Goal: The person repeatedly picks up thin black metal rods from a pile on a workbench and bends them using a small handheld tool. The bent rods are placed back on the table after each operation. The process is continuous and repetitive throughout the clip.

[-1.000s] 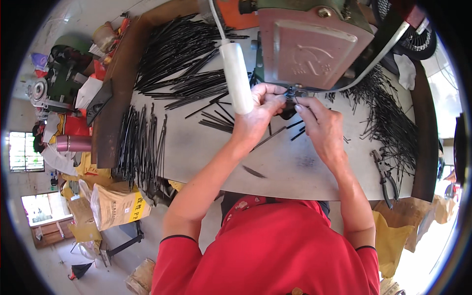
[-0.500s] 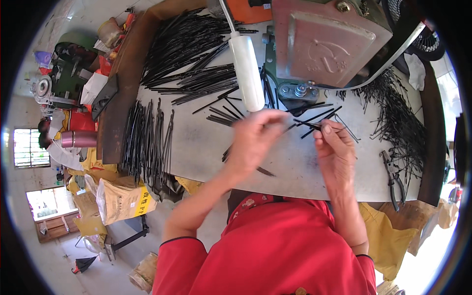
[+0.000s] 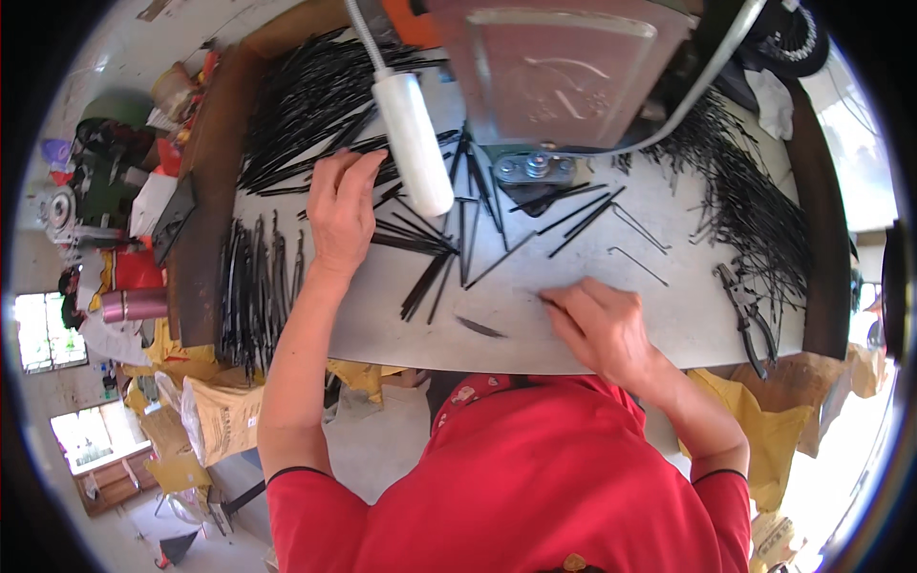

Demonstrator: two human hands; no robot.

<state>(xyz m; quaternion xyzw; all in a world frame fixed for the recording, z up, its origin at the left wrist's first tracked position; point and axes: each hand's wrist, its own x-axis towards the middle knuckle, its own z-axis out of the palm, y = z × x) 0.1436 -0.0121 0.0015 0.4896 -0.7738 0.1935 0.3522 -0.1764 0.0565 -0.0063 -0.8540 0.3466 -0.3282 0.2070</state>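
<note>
My left hand (image 3: pixel 344 212) is over the middle heap of thin black rods (image 3: pixel 420 140), fingers stretched forward and slightly bent, and nothing shows in it. My right hand (image 3: pixel 600 325) rests low over the table near its front edge, thumb and fingers pinched together; what they hold, if anything, is too small to make out. Between the hands, loose black rods (image 3: pixel 415 234) lie fanned out. A few more straight rods (image 3: pixel 580 224) and thin bent wires (image 3: pixel 638 265) lie beyond my right hand. A short dark bundle (image 3: pixel 480 328) is on the table between my forearms.
A pinkish machine housing (image 3: pixel 564 81) with a metal die block (image 3: pixel 535 167) stands at the back. A white lamp (image 3: pixel 413 143) hangs in front of it. Black wires (image 3: pixel 755 210) are heaped at right beside pliers (image 3: pixel 747 320). More rods (image 3: pixel 258 296) lie at the left edge.
My left hand has moved left, to the rod heap. My right hand has come down toward the front edge, and the rods near its fingers now lie on the table. The view has shifted.
</note>
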